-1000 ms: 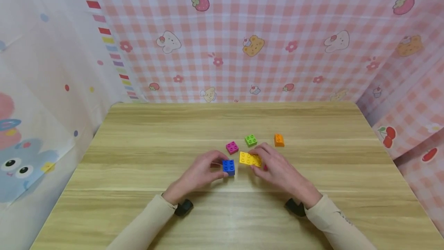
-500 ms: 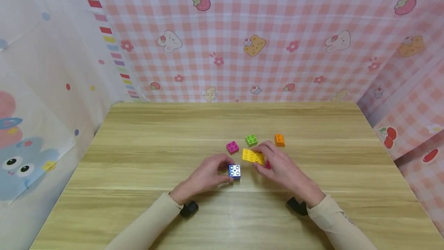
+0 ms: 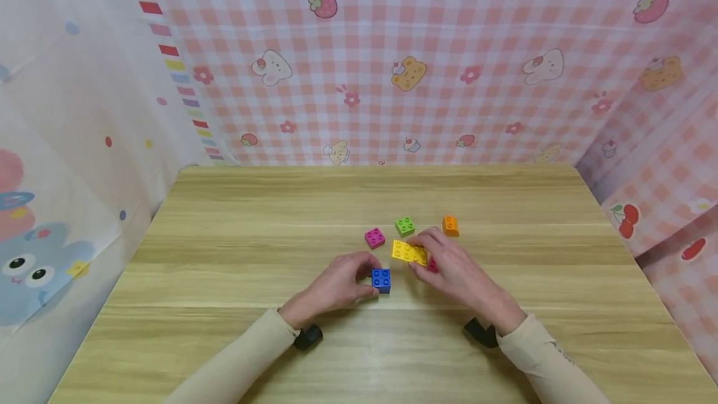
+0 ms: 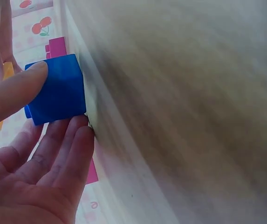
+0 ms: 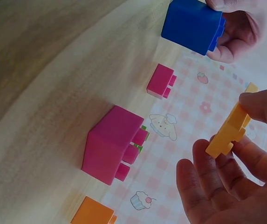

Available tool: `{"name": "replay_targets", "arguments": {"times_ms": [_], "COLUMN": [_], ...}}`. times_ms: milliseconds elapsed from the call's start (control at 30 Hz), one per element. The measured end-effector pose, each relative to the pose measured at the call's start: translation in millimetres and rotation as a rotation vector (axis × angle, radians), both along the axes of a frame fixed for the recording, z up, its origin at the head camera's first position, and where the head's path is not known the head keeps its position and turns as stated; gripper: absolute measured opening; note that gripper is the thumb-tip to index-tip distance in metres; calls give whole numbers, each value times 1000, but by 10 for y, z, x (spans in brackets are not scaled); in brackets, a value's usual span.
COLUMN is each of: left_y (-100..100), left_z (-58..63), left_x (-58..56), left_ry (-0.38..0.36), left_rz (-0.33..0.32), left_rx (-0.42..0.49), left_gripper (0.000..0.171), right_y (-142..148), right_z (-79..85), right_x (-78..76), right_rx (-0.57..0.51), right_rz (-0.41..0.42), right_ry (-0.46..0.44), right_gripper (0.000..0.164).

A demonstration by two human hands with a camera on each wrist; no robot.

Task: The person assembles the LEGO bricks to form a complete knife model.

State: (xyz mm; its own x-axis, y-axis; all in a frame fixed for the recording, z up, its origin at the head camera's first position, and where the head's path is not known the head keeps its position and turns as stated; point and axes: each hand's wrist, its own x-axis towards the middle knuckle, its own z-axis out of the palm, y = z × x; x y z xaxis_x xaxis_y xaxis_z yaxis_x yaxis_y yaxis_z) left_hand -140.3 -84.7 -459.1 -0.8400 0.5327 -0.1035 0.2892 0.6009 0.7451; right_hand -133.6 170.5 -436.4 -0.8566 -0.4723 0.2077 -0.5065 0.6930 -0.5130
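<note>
My left hand (image 3: 336,285) pinches a blue toy building brick (image 3: 381,280) between thumb and fingers, studs facing up. In the left wrist view the thumb lies on one side of that blue brick (image 4: 58,93), close over the tabletop. Just to its right, my right hand (image 3: 454,270) grips one end of a flat yellow brick (image 3: 408,252). The right wrist view has this yellow brick (image 5: 231,126) held up off the table between thumb and fingers. A pink brick (image 3: 432,265) stands below the right hand, mostly hidden by it in the head view.
Behind the hands lie a small magenta brick (image 3: 374,238), a green brick (image 3: 405,226) and an orange brick (image 3: 450,226). They sit on a wooden table (image 3: 252,217). A pink checked cloth (image 3: 348,48) hangs along its far edge, with more cloth at both sides.
Over the last second my left hand has carried the blue brick right and slightly nearer to me. My right hand has shifted a little right and back with the yellow brick.
</note>
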Motion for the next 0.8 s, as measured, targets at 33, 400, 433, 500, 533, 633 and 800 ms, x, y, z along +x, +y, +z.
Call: {"name": "replay_targets", "arguments": {"times_ms": [33,400,433,500,533,633,800], "left_y": [-1,-131,-148,-176,-189,-226,-288], "left_z": [-3,-39,-39,-34,-32,-26,6], "left_x": [-3,3,9,22,30,51,85], "left_ry": [0,-71,-89,-121,-131,-155,-159], "left_rz": [-3,-93,-95,-96,-94,-71,-15], "left_rx": [-2,62,71,95,105,130,188], "left_gripper": [35,62,63,64,64,61,53], "right_y": [0,-40,-47,-61,-67,-87,-132], "right_z": [-1,-20,-20,-22,-21,-23,-37], "right_x": [0,12,16,22,26,35,46], "right_rx": [0,-11,-12,-5,0,19,34], "right_rz": [2,48,54,59,62,71,105], "right_ry": [1,17,16,16,14,-2,-29], "right_gripper": [40,40,39,39,39,38,39]}}
